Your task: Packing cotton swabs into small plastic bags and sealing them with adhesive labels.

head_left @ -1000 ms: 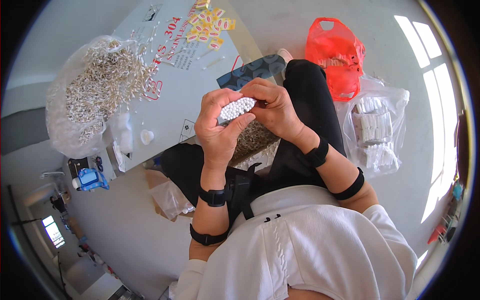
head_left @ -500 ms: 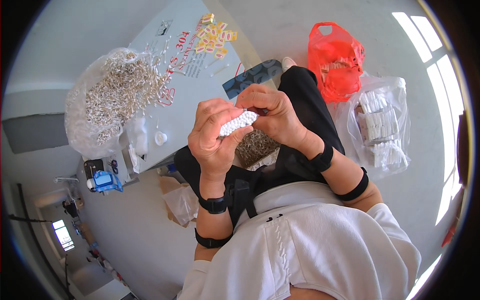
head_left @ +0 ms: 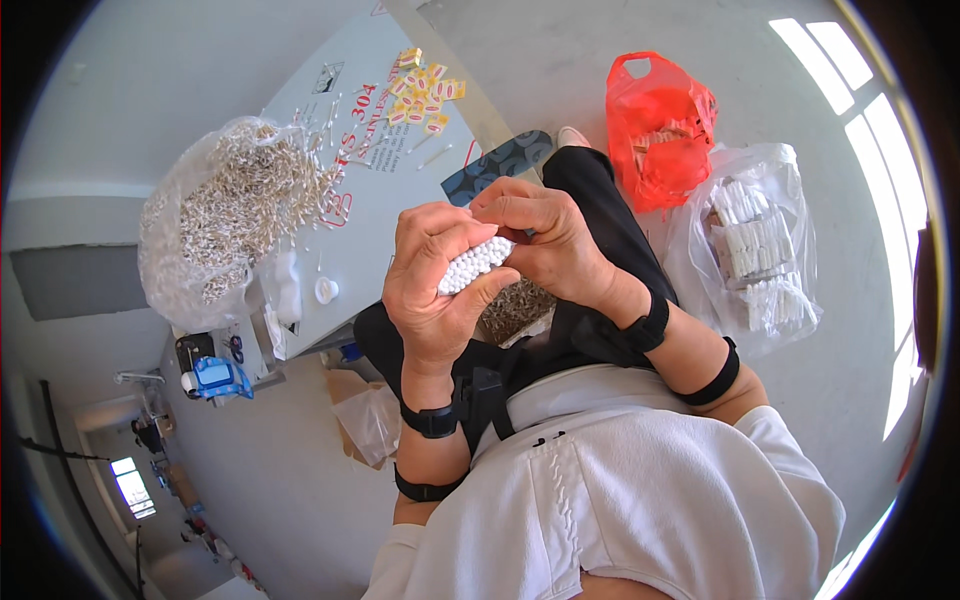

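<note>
The person holds a bundle of white-tipped cotton swabs (head_left: 474,266) near the closest edge of the grey table (head_left: 358,262). The left hand (head_left: 428,295) has its fingers and thumb wrapped around the bundle, gripping it with the tips exposed. The right hand (head_left: 560,240) has bent fingers and thumb drawn close together at the bundle's right end; whether they pinch it cannot be told. On the table's left part lies a heap of loose swabs (head_left: 250,200) in a clear bag; small yellow packets (head_left: 425,95) lie toward its far end. Right of the table sits a red bag (head_left: 640,188).
</note>
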Tool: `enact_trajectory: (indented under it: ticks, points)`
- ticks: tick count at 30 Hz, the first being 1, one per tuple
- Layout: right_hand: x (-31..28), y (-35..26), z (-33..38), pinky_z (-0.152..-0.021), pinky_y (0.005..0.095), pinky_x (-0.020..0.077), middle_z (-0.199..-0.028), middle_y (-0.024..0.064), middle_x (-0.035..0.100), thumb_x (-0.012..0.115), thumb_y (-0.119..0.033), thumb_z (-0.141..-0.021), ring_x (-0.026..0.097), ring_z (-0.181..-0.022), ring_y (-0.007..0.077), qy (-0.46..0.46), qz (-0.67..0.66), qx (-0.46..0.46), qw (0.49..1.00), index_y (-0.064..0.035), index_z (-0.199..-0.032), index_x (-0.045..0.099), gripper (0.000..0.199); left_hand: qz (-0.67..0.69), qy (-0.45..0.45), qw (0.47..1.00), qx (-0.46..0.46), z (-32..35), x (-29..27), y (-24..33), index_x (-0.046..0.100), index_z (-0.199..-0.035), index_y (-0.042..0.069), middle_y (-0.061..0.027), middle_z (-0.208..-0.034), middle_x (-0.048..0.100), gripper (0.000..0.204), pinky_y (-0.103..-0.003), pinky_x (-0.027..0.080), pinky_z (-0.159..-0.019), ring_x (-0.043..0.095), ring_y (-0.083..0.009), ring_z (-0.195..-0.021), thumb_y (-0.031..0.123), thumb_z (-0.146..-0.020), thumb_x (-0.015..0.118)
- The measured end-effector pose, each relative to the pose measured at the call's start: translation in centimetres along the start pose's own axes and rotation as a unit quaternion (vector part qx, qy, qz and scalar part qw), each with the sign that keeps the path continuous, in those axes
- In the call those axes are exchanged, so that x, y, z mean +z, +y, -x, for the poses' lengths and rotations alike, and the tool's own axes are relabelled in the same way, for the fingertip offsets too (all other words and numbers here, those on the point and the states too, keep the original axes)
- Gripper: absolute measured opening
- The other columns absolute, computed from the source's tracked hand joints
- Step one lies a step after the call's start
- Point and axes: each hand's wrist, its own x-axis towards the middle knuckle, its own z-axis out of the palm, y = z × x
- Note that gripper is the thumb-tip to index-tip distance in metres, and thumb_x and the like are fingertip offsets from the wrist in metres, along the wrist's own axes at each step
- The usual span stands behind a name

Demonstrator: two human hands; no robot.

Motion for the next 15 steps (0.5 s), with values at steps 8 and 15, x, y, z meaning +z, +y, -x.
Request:
enact_trajectory:
  ticks: [8,15]
  points:
    - [0.27,-0.65,0.21,-0.062,0.0277,0.0447,-0.088,0.0068,0.062,0.062,0.014,-0.068,0.056,-0.073,0.0154,0.001,0.014,-0.008,1.000,0.0003,-0.093,0.066,0.028,-0.024,0.013,1.000,0.010,-0.25,-0.02,0.56,0.068,-0.086,0.003,-0.0075,-0.093,0.063,0.033,-0.036,0.050,-0.078,0.058,-0.0258,-0.089,0.012,-0.061,0.086]
    - [0.27,-0.30,0.17,-0.062,0.0255,0.0437,-0.086,0.0050,0.061,0.064,0.013,-0.070,0.054,-0.071,0.0125,0.015,-0.009,0.001,1.000,-0.0010,-0.091,0.068,0.026,-0.005,0.021,1.000,-0.005,-0.51,0.28,1.07,0.067,-0.088,0.002,-0.0086,-0.095,0.064,0.031,-0.037,0.051,-0.081,0.060,-0.0266,-0.090,0.013,-0.065,0.085]
